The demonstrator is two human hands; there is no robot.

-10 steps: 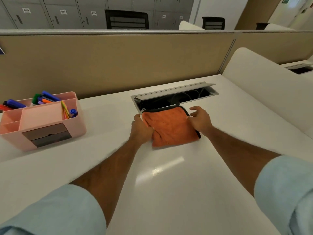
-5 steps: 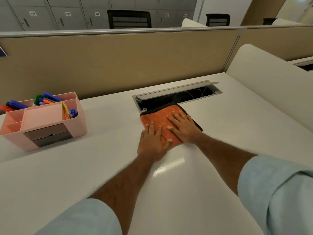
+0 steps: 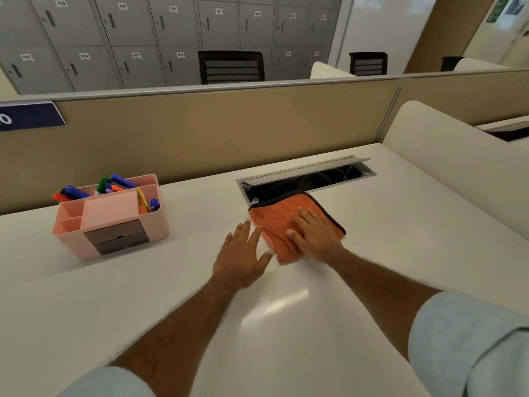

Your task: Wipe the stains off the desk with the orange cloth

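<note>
2 bare forearms reach out from pale blue rolled sleeves across the white desk [image 3: 286, 325], which shows a glossy patch of reflected light between them. Past that, the left hand [image 3: 243, 253] lies flat with its fingers spread, palm down on the bare desktop, its fingertips just beside the near-left edge of the orange cloth [image 3: 283, 224]; whether they touch it I cannot tell. The right hand [image 3: 315, 236] lies flat on the cloth itself, fingers extended and close together, pressing it down rather than pinching it.

The cloth is a soft, napped orange square with dark edging along its far and right sides. It looks folded, with a rumpled crease on the left, and sits on the desk just in front of the open cable tray [image 3: 306, 179], its far corner at the tray's lip. To the left, well apart, stands a pink desk organiser [image 3: 111, 222] holding coloured markers, and behind everything runs the tan partition [image 3: 200, 133].

No stains are visible on the desk from here, so how much has been cleaned cannot be read. Judging by the pose, wiping is under way or about to begin, with most of the surface left to cover.
</note>
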